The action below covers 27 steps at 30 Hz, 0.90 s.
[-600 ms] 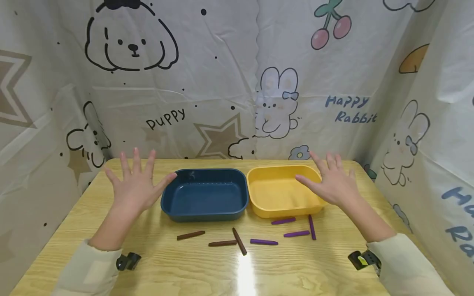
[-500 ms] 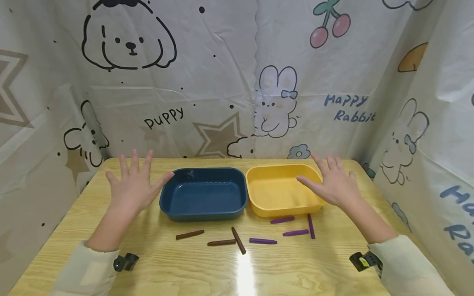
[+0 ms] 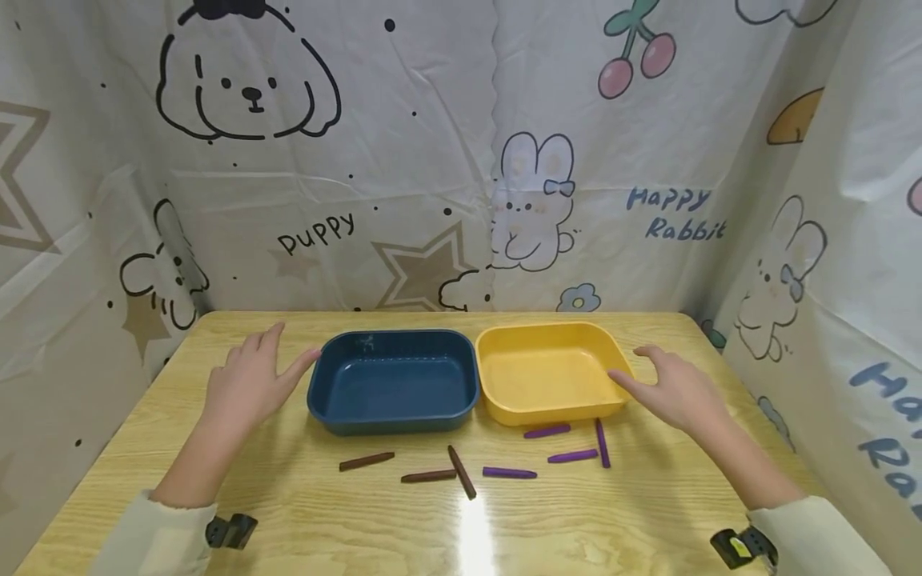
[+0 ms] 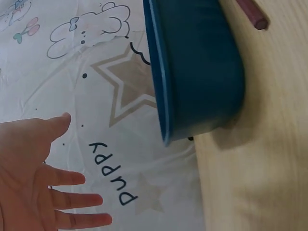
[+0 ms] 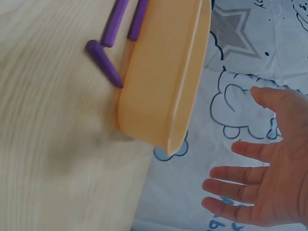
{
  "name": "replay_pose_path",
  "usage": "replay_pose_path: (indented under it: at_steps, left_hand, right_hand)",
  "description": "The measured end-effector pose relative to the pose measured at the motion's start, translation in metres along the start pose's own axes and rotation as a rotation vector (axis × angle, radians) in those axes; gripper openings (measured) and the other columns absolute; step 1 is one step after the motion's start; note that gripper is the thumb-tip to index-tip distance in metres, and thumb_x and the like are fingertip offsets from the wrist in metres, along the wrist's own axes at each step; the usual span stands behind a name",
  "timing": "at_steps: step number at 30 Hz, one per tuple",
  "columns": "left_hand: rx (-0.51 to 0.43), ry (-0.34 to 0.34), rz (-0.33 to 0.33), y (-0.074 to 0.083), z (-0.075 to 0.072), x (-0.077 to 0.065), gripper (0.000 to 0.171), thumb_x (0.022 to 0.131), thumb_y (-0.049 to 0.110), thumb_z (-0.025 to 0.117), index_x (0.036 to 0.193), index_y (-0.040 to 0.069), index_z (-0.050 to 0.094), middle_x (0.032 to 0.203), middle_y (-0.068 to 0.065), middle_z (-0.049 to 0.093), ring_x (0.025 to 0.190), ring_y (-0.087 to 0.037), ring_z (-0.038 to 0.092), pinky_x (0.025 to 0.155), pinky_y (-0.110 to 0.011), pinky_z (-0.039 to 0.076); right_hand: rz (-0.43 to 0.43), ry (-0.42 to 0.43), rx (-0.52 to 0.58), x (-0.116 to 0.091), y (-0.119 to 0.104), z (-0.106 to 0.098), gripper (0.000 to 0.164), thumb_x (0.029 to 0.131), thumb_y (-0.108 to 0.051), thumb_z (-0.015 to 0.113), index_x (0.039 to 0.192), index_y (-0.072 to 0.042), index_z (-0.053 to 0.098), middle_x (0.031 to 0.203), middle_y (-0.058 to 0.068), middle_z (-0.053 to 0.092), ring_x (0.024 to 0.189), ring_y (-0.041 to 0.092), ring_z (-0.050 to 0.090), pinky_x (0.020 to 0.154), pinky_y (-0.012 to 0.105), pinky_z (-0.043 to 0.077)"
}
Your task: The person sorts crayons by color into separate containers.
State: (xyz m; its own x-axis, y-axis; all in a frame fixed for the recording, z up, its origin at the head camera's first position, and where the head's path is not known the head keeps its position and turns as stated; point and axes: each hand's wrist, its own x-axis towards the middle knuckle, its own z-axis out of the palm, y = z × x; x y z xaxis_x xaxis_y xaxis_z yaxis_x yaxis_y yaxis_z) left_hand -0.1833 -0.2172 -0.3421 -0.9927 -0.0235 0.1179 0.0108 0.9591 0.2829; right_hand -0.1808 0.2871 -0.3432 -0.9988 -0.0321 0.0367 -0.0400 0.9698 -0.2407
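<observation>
My left hand (image 3: 248, 384) hovers left of a dark blue tray (image 3: 392, 424), fingers apart and holding nothing. Over on the right, my right hand (image 3: 677, 392) is by the corner of a yellow tray (image 3: 555, 412), its thumb overlapping the rim in the head view; the right wrist view shows its palm bare. Brown crayons lie before the blue tray: one on the left (image 3: 366, 462), plus a crossing pair, a flat crayon (image 3: 428, 476) and a slanted crayon (image 3: 462, 472). Several purple crayons (image 3: 510, 473) lie in front of the yellow tray, one purple crayon (image 5: 105, 63) pointing at its wall.
The trays stand side by side on a light wood table (image 3: 346, 528). A printed white curtain (image 3: 425, 160) hangs behind the table and along both sides. Each wrist wears a small black camera, such as the left wrist camera (image 3: 230, 531).
Both hands have lowered from a raised, wide-spread pose, and their fingers have relaxed. The right hand has shifted right and down. Trays and crayons have stayed in place.
</observation>
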Motion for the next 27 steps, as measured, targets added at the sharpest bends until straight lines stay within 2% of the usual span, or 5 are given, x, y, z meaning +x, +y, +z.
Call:
replay_pose_path:
  at_steps: [6,11,18,24,27]
  left_hand:
    - [-0.05,-0.033,-0.007,-0.009,0.01,-0.002,0.087,0.091,0.066,0.031,0.141,-0.005,0.032,0.135,-0.035,0.038,0.118,-0.054,0.039,0.081,-0.066,0.04]
    - [-0.129,-0.072,-0.01,-0.014,0.019,-0.001,0.082,0.092,0.061,0.035,0.139,-0.006,0.034,0.135,-0.033,0.04,0.118,-0.05,0.043,0.086,-0.062,0.041]
    - [-0.221,-0.115,-0.014,-0.018,0.036,0.003,0.075,0.094,0.054,0.041,0.139,-0.006,0.035,0.133,-0.031,0.046,0.113,-0.046,0.051,0.085,-0.056,0.045]
    - [-0.275,-0.158,-0.022,-0.019,0.046,0.004,0.07,0.095,0.048,0.046,0.138,-0.007,0.035,0.129,-0.032,0.049,0.113,-0.046,0.052,0.083,-0.052,0.048]
    - [-0.3,-0.168,-0.028,-0.019,0.051,0.003,0.068,0.095,0.045,0.047,0.138,-0.007,0.036,0.127,-0.032,0.05,0.111,-0.045,0.053,0.083,-0.051,0.048]
  right_hand:
    - [0.04,-0.062,0.01,-0.006,0.013,0.01,0.074,0.087,-0.065,0.045,0.113,0.002,0.058,0.105,0.026,0.064,0.085,0.036,0.062,0.065,0.042,0.049]
    - [0.056,-0.125,0.048,-0.011,0.016,0.019,0.057,0.087,-0.058,0.051,0.097,-0.003,0.061,0.087,0.013,0.066,0.07,0.021,0.059,0.054,0.031,0.044]
    - [0.038,-0.151,0.087,-0.017,0.019,0.037,0.039,0.088,-0.047,0.058,0.088,-0.008,0.061,0.075,0.002,0.063,0.062,0.014,0.052,0.051,0.028,0.039]
    - [0.016,-0.176,0.123,-0.02,0.019,0.056,0.024,0.086,-0.035,0.063,0.087,-0.011,0.062,0.074,-0.001,0.059,0.064,0.013,0.049,0.053,0.028,0.037]
    - [0.032,-0.19,0.134,-0.02,0.018,0.064,0.019,0.086,-0.032,0.064,0.087,-0.012,0.062,0.073,-0.001,0.058,0.063,0.013,0.049,0.053,0.028,0.037]
